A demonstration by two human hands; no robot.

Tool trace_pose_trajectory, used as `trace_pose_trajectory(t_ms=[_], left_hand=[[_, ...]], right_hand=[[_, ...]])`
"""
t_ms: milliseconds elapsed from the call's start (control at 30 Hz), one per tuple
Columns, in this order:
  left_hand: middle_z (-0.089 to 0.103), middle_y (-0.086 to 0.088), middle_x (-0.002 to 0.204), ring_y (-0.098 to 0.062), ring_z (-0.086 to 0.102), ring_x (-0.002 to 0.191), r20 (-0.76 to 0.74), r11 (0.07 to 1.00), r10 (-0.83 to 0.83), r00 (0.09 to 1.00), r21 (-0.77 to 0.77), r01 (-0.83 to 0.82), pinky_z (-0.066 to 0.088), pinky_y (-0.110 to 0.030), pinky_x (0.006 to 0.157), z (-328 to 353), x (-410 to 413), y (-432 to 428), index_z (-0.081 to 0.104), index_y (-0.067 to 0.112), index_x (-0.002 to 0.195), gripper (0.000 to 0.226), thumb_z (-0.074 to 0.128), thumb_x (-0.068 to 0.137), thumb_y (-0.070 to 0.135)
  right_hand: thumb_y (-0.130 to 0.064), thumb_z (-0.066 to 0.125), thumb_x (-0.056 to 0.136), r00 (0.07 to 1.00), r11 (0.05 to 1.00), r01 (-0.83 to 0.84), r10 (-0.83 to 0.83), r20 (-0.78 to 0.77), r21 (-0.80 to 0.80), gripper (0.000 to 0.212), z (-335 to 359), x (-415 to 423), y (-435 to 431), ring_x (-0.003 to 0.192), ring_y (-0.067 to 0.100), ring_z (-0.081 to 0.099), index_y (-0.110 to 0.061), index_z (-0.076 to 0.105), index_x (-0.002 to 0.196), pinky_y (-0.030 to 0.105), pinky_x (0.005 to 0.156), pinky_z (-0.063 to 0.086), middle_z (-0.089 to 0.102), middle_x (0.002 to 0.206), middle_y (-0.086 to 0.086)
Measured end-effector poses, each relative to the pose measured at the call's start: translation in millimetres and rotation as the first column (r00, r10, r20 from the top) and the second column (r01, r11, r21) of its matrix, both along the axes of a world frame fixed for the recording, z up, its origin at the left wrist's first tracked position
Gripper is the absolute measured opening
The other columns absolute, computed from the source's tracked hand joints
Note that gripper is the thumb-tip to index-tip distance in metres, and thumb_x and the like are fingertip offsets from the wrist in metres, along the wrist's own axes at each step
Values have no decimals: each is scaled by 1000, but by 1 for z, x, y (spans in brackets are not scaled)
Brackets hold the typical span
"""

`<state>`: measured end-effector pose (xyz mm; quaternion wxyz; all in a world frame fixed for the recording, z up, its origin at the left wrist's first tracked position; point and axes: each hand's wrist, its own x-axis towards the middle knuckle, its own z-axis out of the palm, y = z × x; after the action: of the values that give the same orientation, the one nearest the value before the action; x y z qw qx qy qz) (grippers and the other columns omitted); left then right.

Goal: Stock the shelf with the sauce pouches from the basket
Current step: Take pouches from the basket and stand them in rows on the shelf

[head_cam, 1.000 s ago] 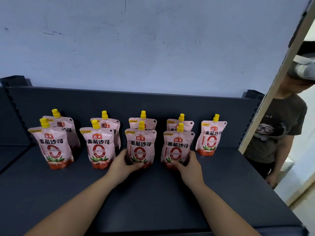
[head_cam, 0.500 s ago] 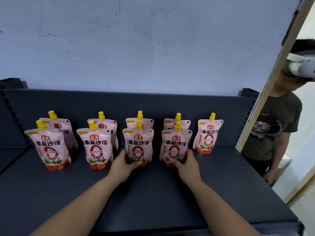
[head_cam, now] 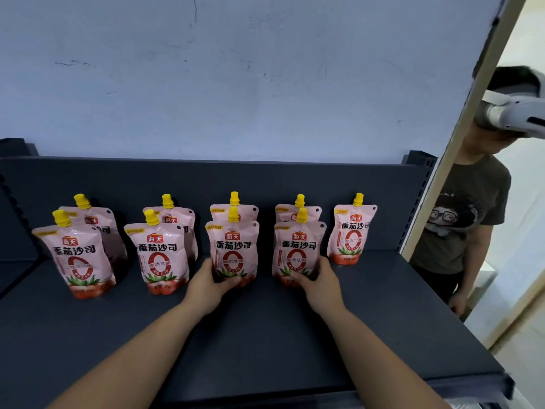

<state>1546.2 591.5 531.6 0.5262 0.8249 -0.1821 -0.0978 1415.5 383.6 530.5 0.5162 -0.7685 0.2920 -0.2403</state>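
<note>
Just the head cam for this one. There's a dark matte metal shelf [head_cam: 265,343] with a low back panel, and a scuffed pale-blue wall [head_cam: 236,84] behind it.

Nine sauce pouches stand on the shelf. They're glossy pink plastic stand-up bags, flat-faced with rounded shoulders, printed with a red ring and tomatoes. Each is topped with a stubby yellow cap [head_cam: 233,214]. All of them are upright, long axis vertical, spouts up and printed faces toward the camera. The four front ones each have a twin close behind, and a lone pouch [head_cam: 351,234] sits at the right end, back by the panel.

The left hand [head_cam: 211,286] is wrapped round the bottom of the third front pouch [head_cam: 233,249], digits curled along its side and across the lower front. The right hand [head_cam: 317,286] grips the foot of the fourth front pouch [head_cam: 298,250] the same way, mirrored. Both pouches look like they're sitting on the shelf.

Off to the right, past a cream upright post [head_cam: 460,128], a bystander [head_cam: 460,219] in a grey printed tee wears a white headset [head_cam: 513,116].
</note>
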Motion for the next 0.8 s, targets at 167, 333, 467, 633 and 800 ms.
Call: trace_pose_trajectory(t_ms=[167, 333, 467, 633, 800], left_hand=[[58, -5, 137, -22, 52, 126, -7, 1000, -3, 1000, -7, 3, 41, -27, 95, 1, -1, 2, 47, 14, 134, 63, 79, 80, 20], [54, -5, 141, -23, 49, 131, -56, 999, -41, 998, -13, 40, 41, -34, 104, 7, 1, 8, 42, 14, 139, 71, 80, 79, 21], [46, -6, 148, -23, 45, 135, -116, 994, -106, 988, 13, 108, 39, -36, 107, 16, 2, 26, 32, 12, 146, 85, 82, 78, 21], [50, -8, 142, -22, 50, 127, -221, 952, -214, 951, 170, 254, 43, -29, 98, 40, 3, 70, 40, 15, 141, 74, 79, 80, 28], [58, -1, 130, -12, 60, 111, -220, 856, -368, 903, 300, 422, 53, -26, 89, 66, -4, 133, 51, 21, 132, 58, 77, 82, 35]], right_hand=[[-23, 81, 80, 999, 1000, 17, -16, -28, 25, 51, 1, 0, -1, 105, 11, 58, -18, 54, 123, 26, 89, 47, 64, 118, -4], [-24, 83, 77, 997, 998, 23, -19, -74, 52, 60, 12, -7, 1, 102, 10, 54, -15, 49, 126, 24, 85, 45, 58, 114, -6], [-18, 79, 79, 975, 985, 93, -119, -188, -142, 43, 31, -26, -1, 95, 19, 59, -8, 53, 112, 32, 79, 49, 63, 108, 5], [-28, 67, 85, 726, 892, -265, -66, -684, -367, 44, 71, -34, 30, 107, 25, 62, -11, 55, 123, 34, 87, 52, 63, 120, 10], [-40, 68, 86, 606, 802, -453, -45, -795, -390, 52, 88, 2, 108, 109, 23, 61, -13, 55, 129, 33, 88, 52, 63, 118, 6]])
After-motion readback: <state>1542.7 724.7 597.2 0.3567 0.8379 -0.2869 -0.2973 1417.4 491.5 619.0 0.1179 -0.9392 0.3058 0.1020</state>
